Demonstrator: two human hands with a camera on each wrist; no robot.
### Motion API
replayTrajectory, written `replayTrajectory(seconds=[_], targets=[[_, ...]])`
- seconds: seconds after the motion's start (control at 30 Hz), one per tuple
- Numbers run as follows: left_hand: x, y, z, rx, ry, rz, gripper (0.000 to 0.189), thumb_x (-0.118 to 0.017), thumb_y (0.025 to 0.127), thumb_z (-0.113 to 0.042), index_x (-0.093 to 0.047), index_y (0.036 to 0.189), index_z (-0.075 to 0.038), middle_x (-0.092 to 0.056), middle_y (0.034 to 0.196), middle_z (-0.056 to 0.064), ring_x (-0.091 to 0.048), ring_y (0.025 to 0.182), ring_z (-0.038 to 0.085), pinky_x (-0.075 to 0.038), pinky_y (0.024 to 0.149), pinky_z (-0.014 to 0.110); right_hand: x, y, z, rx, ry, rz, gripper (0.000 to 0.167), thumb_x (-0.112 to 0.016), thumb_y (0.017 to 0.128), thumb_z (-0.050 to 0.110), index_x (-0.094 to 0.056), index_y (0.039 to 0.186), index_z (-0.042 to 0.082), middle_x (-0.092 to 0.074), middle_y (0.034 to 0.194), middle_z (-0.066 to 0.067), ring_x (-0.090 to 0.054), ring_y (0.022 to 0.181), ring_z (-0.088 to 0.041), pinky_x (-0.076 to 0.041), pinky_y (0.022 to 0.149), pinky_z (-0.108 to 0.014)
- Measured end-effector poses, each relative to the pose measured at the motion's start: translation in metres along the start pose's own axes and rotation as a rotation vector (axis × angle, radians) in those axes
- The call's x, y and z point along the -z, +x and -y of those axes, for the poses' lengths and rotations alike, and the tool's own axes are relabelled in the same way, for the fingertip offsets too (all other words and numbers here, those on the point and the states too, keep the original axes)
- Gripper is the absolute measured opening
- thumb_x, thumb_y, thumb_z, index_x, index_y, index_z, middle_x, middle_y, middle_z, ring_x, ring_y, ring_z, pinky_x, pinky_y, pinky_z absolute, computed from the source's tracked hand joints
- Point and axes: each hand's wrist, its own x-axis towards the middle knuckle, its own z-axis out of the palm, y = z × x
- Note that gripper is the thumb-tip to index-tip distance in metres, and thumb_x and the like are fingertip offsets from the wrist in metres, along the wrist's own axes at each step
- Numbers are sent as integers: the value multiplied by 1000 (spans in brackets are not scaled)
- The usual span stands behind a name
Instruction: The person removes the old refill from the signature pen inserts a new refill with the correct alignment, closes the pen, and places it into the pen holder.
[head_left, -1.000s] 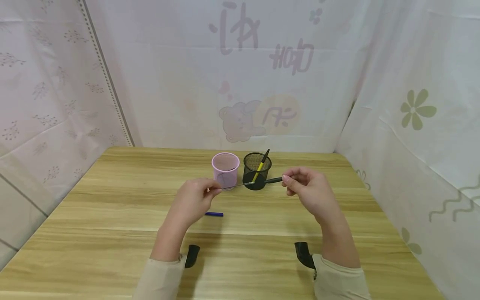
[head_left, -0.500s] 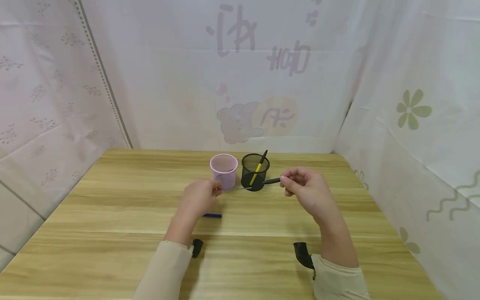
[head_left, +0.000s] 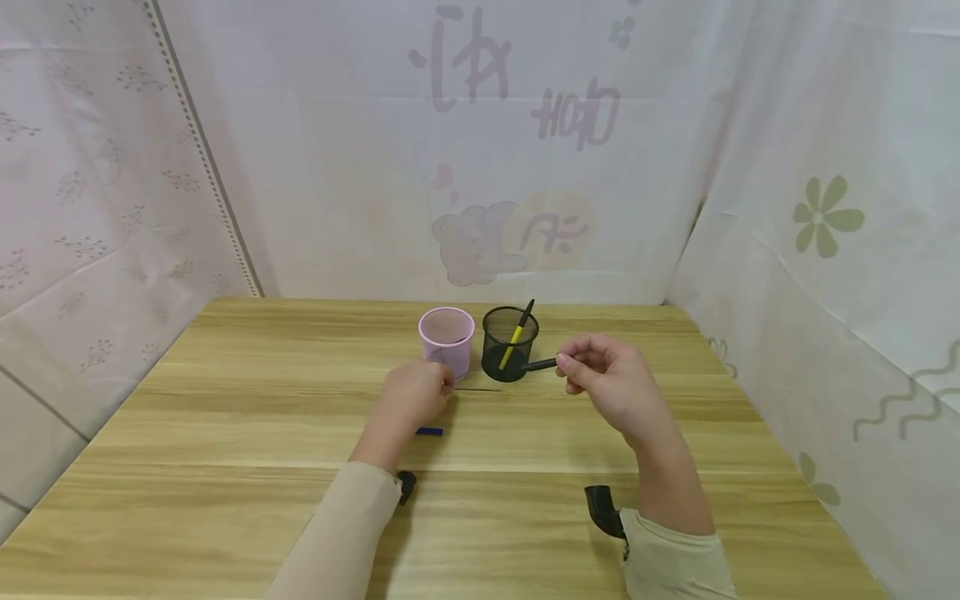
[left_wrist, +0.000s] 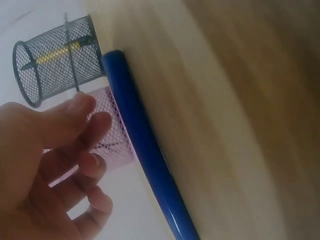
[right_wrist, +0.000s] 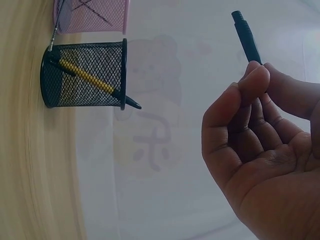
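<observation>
Wooden table (head_left: 225,433) bears two cups (head_left: 447,340), blue tube (head_left: 430,431)

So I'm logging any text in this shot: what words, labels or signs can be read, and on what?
"HOO": roughly how the faint mauve lettering reads on the backdrop sheet behind the table; mirrored or seen through the fabric, so uncertain.
Large brush-like character on the sheet, upper middle: not readable.
Mark in the pale yellow circle beside the bear drawing: not readable.
Pink cup, black mesh cup, pens: no text visible.
</observation>
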Motion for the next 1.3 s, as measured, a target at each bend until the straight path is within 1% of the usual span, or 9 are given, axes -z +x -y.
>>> replayTrajectory(seconds=[0.07,0.27,0.53,0.77,1.0,1.2,1.3], targets=[[-1,2,-1,4,10,13,6,-78,97,-25,-81,93,-22,-77,89,-4,-69,82,20,-59,76,45,0,0,0,-2,0,-1,18,-64,107,13,-66,118,-2,-70,95,-2,-66,81,-14,-60,79,-24],[-1,5,-2,13,32,47,8,-77,96,-20,-79,88,-22,-74,85,-4,-64,78,18,-58,71,45,-1,-1,1,3,4,-3,18,-64,107,13,-65,117,-2,-70,93,0,-65,80,-14,-59,79,-24],[-5,10,-2,7,67,82,10,-76,96,-19,-80,88,-22,-75,85,-5,-64,77,16,-59,71,44,0,-2,0,-1,-17,-2,16,-64,107,12,-66,116,-1,-70,92,0,-66,82,-19,-59,78,-26],[-2,10,-5,-3,73,80,12,-76,96,-19,-78,84,-23,-71,80,-5,-62,74,16,-57,68,45,0,-3,-2,4,-10,-1,16,-64,106,10,-66,116,-2,-71,91,0,-66,81,-15,-59,79,-26],[4,7,-8,5,73,89,7,-77,96,-22,-81,90,-23,-73,83,-5,-62,75,17,-58,71,45,-1,-3,-3,3,-4,1,16,-65,106,10,-66,116,-2,-71,91,2,-66,81,-14,-59,79,-26],[2,6,-7,-13,74,95,18,-76,94,-17,-73,77,-23,-67,74,-6,-56,68,16,-54,65,42,-2,-3,-1,11,1,5,18,-66,106,12,-66,116,-2,-71,91,3,-65,81,-14,-59,78,-25],[0,7,-6,-21,81,98,21,-74,94,-16,-71,75,-23,-65,72,-6,-56,67,16,-55,64,42,-2,-4,-1,7,-1,9,17,-65,107,12,-66,116,-2,-71,92,2,-66,82,-15,-59,79,-25]])
